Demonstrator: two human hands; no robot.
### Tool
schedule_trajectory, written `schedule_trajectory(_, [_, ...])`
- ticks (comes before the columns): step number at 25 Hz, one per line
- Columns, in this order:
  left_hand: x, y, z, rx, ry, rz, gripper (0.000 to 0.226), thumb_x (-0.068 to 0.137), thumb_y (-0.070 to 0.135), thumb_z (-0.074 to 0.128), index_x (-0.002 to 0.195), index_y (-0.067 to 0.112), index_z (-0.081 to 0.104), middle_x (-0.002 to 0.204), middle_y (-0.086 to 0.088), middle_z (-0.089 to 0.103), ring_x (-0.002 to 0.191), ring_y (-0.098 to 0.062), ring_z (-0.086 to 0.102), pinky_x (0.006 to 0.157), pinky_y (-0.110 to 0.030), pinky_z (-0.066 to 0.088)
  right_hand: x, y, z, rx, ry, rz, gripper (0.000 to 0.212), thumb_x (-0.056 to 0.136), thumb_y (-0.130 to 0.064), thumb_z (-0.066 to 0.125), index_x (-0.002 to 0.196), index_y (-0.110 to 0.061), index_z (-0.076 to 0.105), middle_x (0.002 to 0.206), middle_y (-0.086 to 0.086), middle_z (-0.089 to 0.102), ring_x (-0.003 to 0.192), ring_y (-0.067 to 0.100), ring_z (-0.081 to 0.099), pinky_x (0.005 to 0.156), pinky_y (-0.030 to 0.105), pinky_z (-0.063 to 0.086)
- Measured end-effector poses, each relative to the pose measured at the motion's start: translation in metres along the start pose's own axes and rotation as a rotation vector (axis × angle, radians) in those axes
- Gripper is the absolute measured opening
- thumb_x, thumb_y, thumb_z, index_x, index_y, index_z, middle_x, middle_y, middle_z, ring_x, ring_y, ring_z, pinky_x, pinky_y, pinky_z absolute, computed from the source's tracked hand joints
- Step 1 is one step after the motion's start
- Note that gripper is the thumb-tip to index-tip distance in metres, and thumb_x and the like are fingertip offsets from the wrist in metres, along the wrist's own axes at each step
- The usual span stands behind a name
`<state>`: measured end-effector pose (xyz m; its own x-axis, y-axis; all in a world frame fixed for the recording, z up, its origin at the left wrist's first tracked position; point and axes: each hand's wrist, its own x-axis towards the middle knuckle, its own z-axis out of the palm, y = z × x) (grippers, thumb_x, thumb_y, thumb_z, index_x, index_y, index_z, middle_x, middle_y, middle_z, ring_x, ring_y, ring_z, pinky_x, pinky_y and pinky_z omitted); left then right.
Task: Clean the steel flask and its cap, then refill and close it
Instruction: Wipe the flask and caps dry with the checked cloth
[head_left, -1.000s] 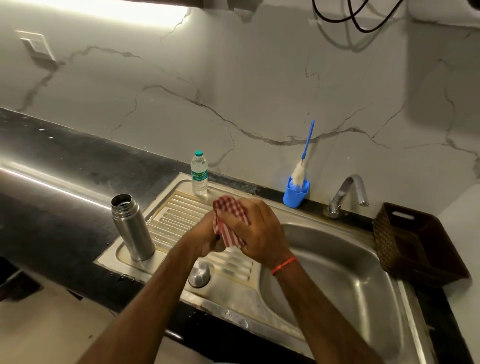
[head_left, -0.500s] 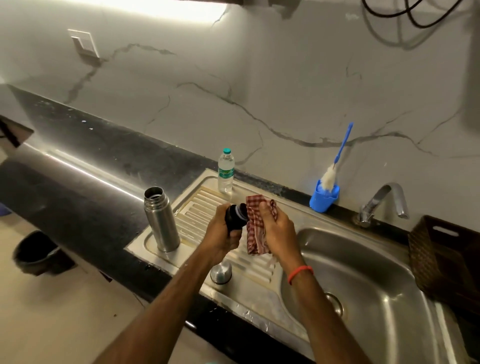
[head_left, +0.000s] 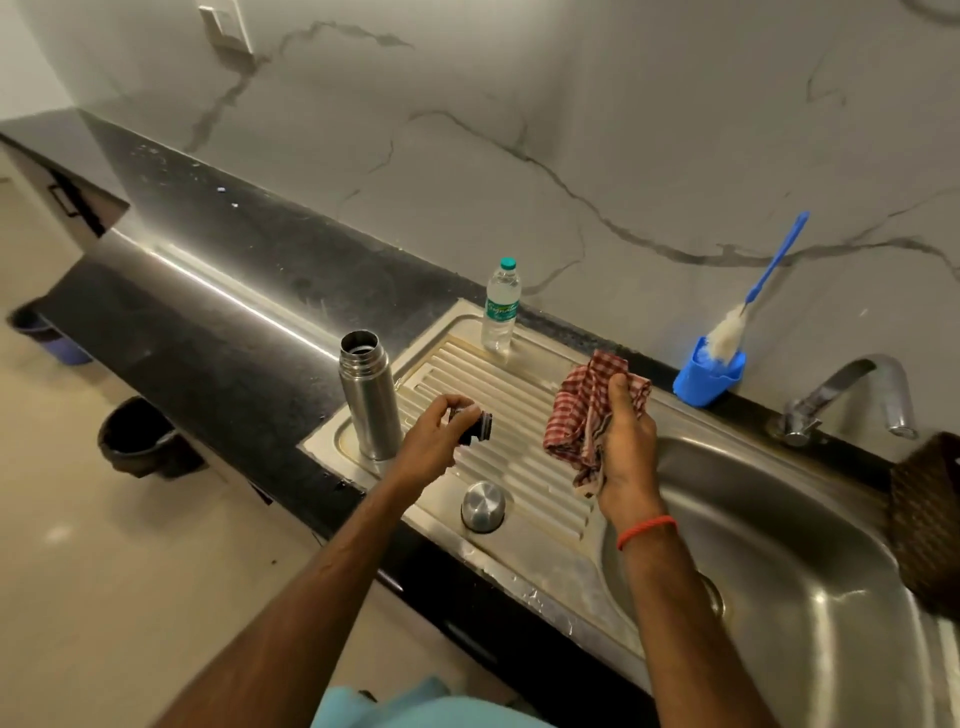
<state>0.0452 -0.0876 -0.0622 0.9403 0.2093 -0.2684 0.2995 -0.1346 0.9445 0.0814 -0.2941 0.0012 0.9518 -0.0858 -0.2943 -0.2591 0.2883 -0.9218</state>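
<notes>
Head cam view from my end: the steel flask (head_left: 370, 397) stands upright with its mouth open at the left end of the sink's drainboard (head_left: 498, 415), right by the edge where it meets the black bench (head_left: 218, 332). Can't see whether there's anything inside it. A plastic water bottle (head_left: 500, 306), capped and looking mostly full, stands at the back edge of the drainboard near the wall. Further right along the back edge there's a blue cup (head_left: 707, 375) with a bottle brush (head_left: 748, 306) standing in it, bristles down. A brown basket (head_left: 930, 519) sits at the right edge, contents hidden from me. The sink bowl (head_left: 810, 561) looks bare apart from the drain. A round steel cup lid (head_left: 483, 506) lies dome-up near the front edge of the drainboard.

Compared to half a second back, the hands have come apart: cloth and cap were pressed together then, now they're separate.

Left hand (head_left: 436, 441) is curled around the dark inner cap (head_left: 475, 425), holding it just beside the flask, a bit right of it. Right hand (head_left: 626, 441) is closed on the red checked cloth (head_left: 582, 410), held up over the drainboard, well apart from the flask.
</notes>
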Motion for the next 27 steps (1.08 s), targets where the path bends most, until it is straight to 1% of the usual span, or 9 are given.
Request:
schedule_trajectory(1, [0.0,-0.005,-0.005,0.066,0.019,0.047,0.022,0.099,0.046,0.058,0.117,0.033,0.059,0.112,-0.001,0.068,0.082,-0.012,0.061,0.067,-0.025,0.046,0.001,0.004,0.001,-0.01,0.007,0.008,0.028,0.097,-0.047,0.056,0.108,-0.023,0.065,0.11,0.007,0.073,0.103,0.023,0.07,0.094,0.044,0.056])
schedule_trajectory(3, [0.001,-0.016,-0.015,0.186,0.06,0.103,0.03,0.092,0.045,0.069,0.119,0.035,0.06,0.112,0.004,0.067,0.094,-0.011,0.064,0.076,-0.026,0.049,0.003,0.015,0.005,-0.028,0.021,0.015,0.036,0.096,-0.049,0.059,0.114,-0.018,0.065,0.109,0.007,0.073,0.102,0.024,0.071,0.094,0.044,0.057])
schedule_trajectory(6, [0.004,-0.032,-0.029,0.402,0.123,0.148,0.048,0.083,0.042,0.08,0.126,0.031,0.06,0.116,0.003,0.058,0.103,-0.012,0.058,0.086,-0.024,0.044,0.006,0.029,0.012,-0.038,0.024,0.016,0.029,0.097,-0.046,0.059,0.106,-0.019,0.067,0.103,0.006,0.075,0.1,0.023,0.072,0.091,0.042,0.058])
schedule_trajectory(9, [0.006,-0.046,-0.035,0.55,0.1,0.153,0.061,0.078,0.042,0.085,0.13,0.028,0.057,0.122,0.002,0.053,0.11,-0.011,0.054,0.092,-0.026,0.043,0.008,0.042,0.018,-0.034,0.049,0.011,0.027,0.097,-0.044,0.058,0.102,-0.019,0.068,0.098,0.004,0.076,0.097,0.022,0.073,0.088,0.039,0.059])
schedule_trajectory(15, [0.013,-0.079,-0.036,0.725,0.05,0.193,0.062,0.075,0.042,0.086,0.129,0.032,0.058,0.117,0.014,0.049,0.109,-0.008,0.055,0.088,-0.028,0.05,0.01,0.073,0.015,-0.067,0.132,-0.011,0.029,0.097,-0.044,0.059,0.096,-0.019,0.073,0.095,0.003,0.077,0.096,0.022,0.073,0.091,0.042,0.058])
schedule_trajectory(19, [0.018,-0.093,-0.041,0.837,0.015,0.206,0.065,0.074,0.044,0.085,0.132,0.032,0.057,0.125,0.006,0.054,0.111,-0.016,0.059,0.092,-0.041,0.056,0.005,0.086,0.007,-0.077,0.184,-0.003,0.031,0.097,-0.045,0.059,0.099,-0.017,0.074,0.098,0.005,0.077,0.097,0.022,0.073,0.09,0.041,0.058])
schedule_trajectory(22, [0.019,-0.09,-0.042,0.954,0.021,0.201,0.076,0.07,0.05,0.087,0.136,0.031,0.053,0.129,0.003,0.055,0.113,-0.019,0.059,0.09,-0.041,0.056,0.001,0.085,0.001,-0.084,0.213,-0.007,0.028,0.096,-0.045,0.06,0.093,-0.021,0.074,0.093,0.002,0.077,0.094,0.02,0.073,0.088,0.039,0.059])
schedule_trajectory(24, [0.02,-0.083,-0.041,1.109,0.042,0.311,0.085,0.068,0.054,0.086,0.14,0.029,0.05,0.135,0.0,0.054,0.12,-0.022,0.054,0.093,-0.041,0.052,0.0,0.081,-0.002,-0.101,0.231,-0.014,0.03,0.096,-0.045,0.06,0.098,-0.019,0.074,0.096,0.003,0.077,0.094,0.018,0.073,0.088,0.038,0.059])
schedule_trajectory(27, [0.025,-0.065,-0.031,1.241,-0.069,0.646,0.085,0.07,0.06,0.081,0.142,0.029,0.049,0.144,-0.003,0.05,0.132,-0.025,0.045,0.1,-0.043,0.044,-0.001,0.071,-0.006,-0.121,0.248,-0.044,0.038,0.096,-0.046,0.059,0.108,-0.013,0.073,0.098,0.004,0.077,0.091,0.016,0.074,0.086,0.036,0.06])
